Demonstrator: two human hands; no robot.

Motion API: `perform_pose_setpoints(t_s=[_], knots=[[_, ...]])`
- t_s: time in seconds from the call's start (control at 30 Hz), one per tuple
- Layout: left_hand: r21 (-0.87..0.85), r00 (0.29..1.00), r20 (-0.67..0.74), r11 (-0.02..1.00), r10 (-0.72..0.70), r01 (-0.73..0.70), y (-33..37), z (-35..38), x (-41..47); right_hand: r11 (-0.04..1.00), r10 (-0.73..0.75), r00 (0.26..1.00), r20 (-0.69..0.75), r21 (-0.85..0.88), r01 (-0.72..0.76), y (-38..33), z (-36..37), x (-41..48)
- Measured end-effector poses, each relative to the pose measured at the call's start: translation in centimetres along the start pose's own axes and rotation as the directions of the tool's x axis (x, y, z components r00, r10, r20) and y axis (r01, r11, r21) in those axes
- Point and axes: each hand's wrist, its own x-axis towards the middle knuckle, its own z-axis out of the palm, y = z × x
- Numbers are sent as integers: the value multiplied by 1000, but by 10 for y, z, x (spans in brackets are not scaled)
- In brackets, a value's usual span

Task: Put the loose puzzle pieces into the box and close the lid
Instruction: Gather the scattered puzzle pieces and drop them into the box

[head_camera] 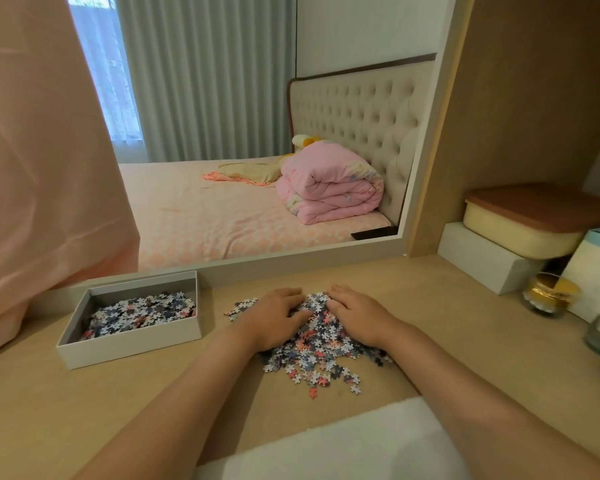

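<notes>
Fingers (286,293) of left hand (274,318) loosely bent, resting on loose puzzle pieces (321,351), gripping nothing. Right hand (355,318) same, on opposite side of heap. Heap on desk (465,341), pieces showing between both hands. Box (129,346) open, left of heap, apart from it, partly filled with pieces. Few stray pieces (239,304) just left of left hand.

Pale wood-grain desk (118,403) here, smooth and matt, barely a sheen on it. The box (129,348) looks like plain grey-white cardboard, matt inside and out. The puzzle pieces (319,355) are thin printed card with a dull face. Behind them, the mirror (222,168) is glossy glass in a matt pale frame. Off to the right, a cream container (510,237) in smooth plastic under a brown satin lid (548,209), and a small jar (549,294) flashing shiny gold.
</notes>
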Motion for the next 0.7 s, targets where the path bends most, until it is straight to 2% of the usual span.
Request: perform_pose_setpoints(t_s=[0.17, 0.3, 0.37, 0.5, 0.57, 0.7], knots=[[38, 997, -75, 999, 2, 0, 2, -7, -28, 987, -86, 994, 68, 143, 75, -30, 15, -11], [68, 994, -108, 998, 14, -7, 15, -14, -50, 977, -99, 995, -2, 192, 97, -40, 5, -27], [73, 997, -66, 997, 39, -34, 26, -14, -59, 993, -58, 997, -47, 100, 63, -35, -3, -39], [188, 991, 117, 978, 69, -90, 57, 6, -75, 964, 193, 981, -8, -185, -191, -15, -1, -66], [272, 988, 135, 957, 69, -104, 66, 20, -78, 948, 254, 967, 13, -202, -246, -10, 8, -77], [280, 996, 71, 958, 48, -66, 61, 25, -79, 963, 216, 976, 12, -170, -211, -21, 21, -79]])
